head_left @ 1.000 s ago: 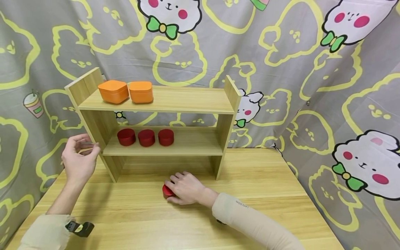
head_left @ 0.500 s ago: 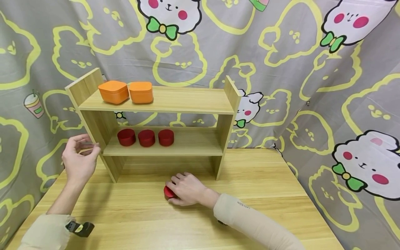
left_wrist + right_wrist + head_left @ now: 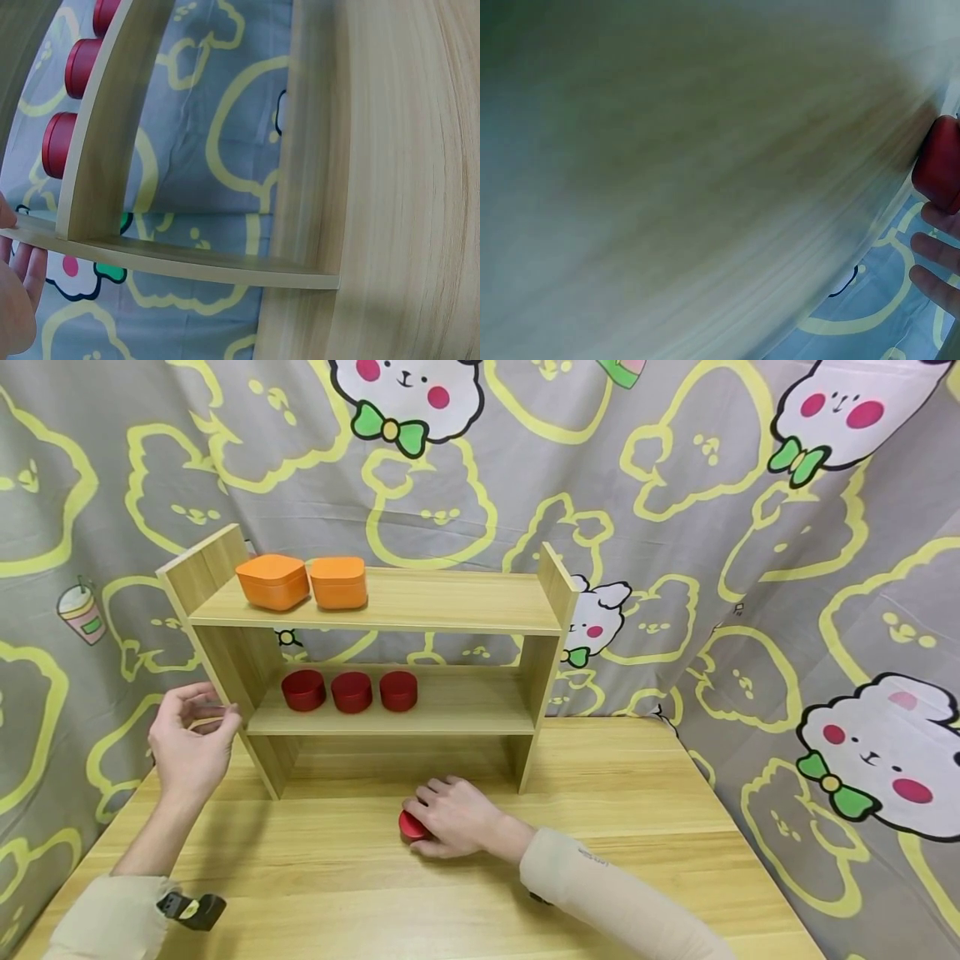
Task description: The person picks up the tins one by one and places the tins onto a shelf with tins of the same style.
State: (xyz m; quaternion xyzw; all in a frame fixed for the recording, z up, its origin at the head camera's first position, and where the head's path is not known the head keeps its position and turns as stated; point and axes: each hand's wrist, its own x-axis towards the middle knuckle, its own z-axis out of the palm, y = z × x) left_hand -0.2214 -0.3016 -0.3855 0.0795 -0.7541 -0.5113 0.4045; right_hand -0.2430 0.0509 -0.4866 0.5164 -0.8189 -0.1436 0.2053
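Note:
My right hand (image 3: 457, 818) grips a round red tin (image 3: 413, 827) low over the tabletop, in front of the shelf. Its fingers cover the tin's right part; in the right wrist view the red tin (image 3: 939, 165) shows at the right edge by the fingers. At the left, my left hand (image 3: 193, 735) holds the side panel of the wooden shelf (image 3: 390, 720). The left wrist view has that hand (image 3: 19, 300) with thumb and fingers on opposite faces of the panel. Similar red tins (image 3: 352, 692) stand in a row on the middle board.
Two orange boxes (image 3: 339, 583) sit at the left of the top board. The shelf stands at the back of the wooden table (image 3: 600, 827). A patterned grey curtain (image 3: 675, 552) hangs behind and to the right.
My right hand has shifted slightly to the right and towards the front with the red tin. The left hand and the shelf look the same.

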